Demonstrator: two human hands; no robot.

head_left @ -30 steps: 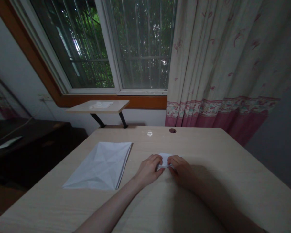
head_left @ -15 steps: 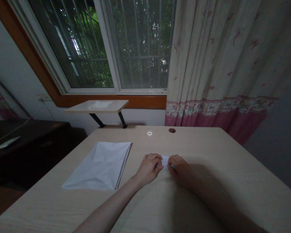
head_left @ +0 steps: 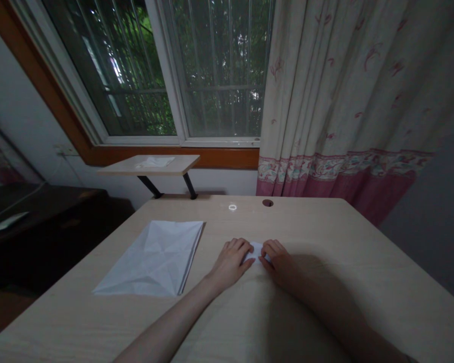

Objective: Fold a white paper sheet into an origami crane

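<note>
A small piece of folded white paper [head_left: 256, 251] lies on the pale wooden desk [head_left: 227, 322], mostly covered by my fingers. At its left side my left hand [head_left: 233, 259] is closed on the paper, with curled fingers over it and the thumb at the near edge. My right hand [head_left: 278, 259] grips the opposite side in the same way, its fingertips bent onto the paper. A narrow strip of the paper shows between the two hands; its exact folded shape is hidden.
Left of my hands lies a stack of creased white paper sheets [head_left: 151, 259]. A small raised shelf [head_left: 185, 164] at the back left carries a crumpled white paper [head_left: 156, 161]. The desk has a round cable hole [head_left: 268, 203]. Behind are a window and a patterned curtain [head_left: 325, 166].
My fingers and thumbs have shifted slightly on the small paper, and a bit more of it shows by the left thumb. The view has moved very slightly.
</note>
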